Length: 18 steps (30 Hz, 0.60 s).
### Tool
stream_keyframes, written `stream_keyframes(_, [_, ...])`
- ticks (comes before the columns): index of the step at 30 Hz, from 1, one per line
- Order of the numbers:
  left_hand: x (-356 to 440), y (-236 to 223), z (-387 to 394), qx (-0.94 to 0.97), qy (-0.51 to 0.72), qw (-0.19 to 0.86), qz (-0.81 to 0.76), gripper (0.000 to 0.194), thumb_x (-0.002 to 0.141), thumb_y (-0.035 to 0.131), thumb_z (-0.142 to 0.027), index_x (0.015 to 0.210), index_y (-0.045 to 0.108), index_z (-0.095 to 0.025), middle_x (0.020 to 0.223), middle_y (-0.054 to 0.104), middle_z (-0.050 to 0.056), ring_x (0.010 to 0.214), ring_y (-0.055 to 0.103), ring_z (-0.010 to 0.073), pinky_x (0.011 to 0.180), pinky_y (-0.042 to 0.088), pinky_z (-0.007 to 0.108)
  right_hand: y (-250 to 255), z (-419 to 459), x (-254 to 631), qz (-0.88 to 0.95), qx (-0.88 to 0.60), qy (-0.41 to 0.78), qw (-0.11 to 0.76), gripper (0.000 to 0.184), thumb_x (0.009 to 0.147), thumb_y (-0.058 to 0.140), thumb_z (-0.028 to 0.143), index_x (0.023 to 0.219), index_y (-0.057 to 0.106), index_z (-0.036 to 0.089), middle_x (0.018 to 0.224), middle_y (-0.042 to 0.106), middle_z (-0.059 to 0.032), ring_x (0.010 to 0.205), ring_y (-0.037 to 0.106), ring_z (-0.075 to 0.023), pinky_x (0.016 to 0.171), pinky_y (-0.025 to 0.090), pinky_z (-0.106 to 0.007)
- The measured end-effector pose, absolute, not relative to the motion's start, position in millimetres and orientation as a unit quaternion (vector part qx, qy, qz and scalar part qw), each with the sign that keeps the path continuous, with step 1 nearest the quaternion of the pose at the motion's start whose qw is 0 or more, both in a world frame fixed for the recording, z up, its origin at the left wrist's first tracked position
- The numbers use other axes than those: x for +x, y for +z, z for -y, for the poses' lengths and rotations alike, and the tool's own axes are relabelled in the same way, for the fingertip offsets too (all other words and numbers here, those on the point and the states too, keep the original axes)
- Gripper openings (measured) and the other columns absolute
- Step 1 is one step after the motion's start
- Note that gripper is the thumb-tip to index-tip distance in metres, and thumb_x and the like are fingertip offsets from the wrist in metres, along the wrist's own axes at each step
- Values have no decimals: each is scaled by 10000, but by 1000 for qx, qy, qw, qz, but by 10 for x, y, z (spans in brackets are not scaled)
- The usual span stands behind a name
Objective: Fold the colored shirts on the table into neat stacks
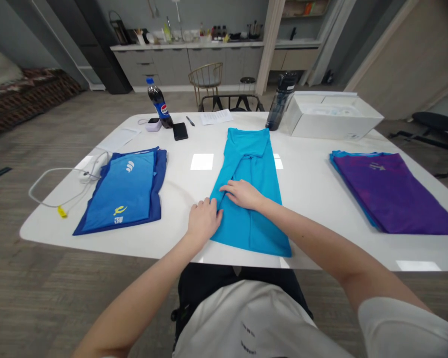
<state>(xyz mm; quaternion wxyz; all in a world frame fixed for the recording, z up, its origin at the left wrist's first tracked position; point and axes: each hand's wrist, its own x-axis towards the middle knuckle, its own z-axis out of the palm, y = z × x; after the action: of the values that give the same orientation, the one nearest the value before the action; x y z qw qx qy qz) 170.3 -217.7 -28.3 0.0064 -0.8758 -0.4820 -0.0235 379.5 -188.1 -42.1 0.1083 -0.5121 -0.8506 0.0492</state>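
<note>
A: What lies in front of the person?

B: A folded turquoise shirt (pixel 267 219), flat on a white worktop (pixel 306 184), midway between two other bundles of clothing. Its near end lies close to the worktop's front edge.

A: Which way does it point?

B: Its long axis runs almost straight away from the person, from the front edge toward the far side. The narrower end is farthest off; the wider end faces the person's waist. A flap of cloth lies across the far half, and a lengthwise crease runs down the near half.

A: And the hands?

B: The left hand (pixel 204 219) is palm down at the shirt's left edge, fingers pointing away from the person. The right hand (pixel 242 193) rests on the middle of the shirt, its fingers loosely bent and pointing left. I cannot tell whether either one pinches the fabric.

A: What is around it?

B: To the left, folded blue clothing (pixel 125 194) lies at a slant, its near end toward the left. To the right, a folded purple shirt (pixel 393 194) sits on blue cloth, its near end slanting right. A dark bottle (pixel 281 102) stands just beside the turquoise shirt's far right corner, with a white box (pixel 326 125) to the right of it. A sheet of paper (pixel 217 117) lies beyond the far left corner.
</note>
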Motion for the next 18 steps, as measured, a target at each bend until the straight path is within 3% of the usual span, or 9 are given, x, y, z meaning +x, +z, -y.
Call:
stream_keyframes(8, [1330, -285, 2510, -865, -11, 5, 502, 315, 1040, 352, -322, 1018, 636, -189, 982, 689, 151, 945, 659, 307, 806, 441, 441, -432, 1962, 3549, 855, -509, 52, 80, 284, 1045, 447, 247, 1155, 709, 237, 1064, 672, -69, 896, 640, -199, 772, 407, -291])
stream_keyframes(14, [1450, 116, 2604, -872, -58, -50, 483, 396, 1061, 310, -397, 977, 645, -203, 821, 721, 109, 839, 693, 286, 812, 445, 427, -170, 2157, 3759, 825, -524, 111, 180, 253, 990, 492, 214, 1114, 713, 220, 1094, 676, -63, 972, 639, -207, 837, 450, -289])
stream_keyframes(18, [1856, 316, 2739, -896, -67, -98, 429, 414, 1049, 344, -413, 921, 684, -213, 823, 739, 113, 795, 707, 273, 780, 471, 408, -81, 2327, 4063, 803, -528, 139, 240, 219, 905, 540, 162, 997, 734, 204, 1022, 681, -54, 961, 642, -208, 861, 469, -300])
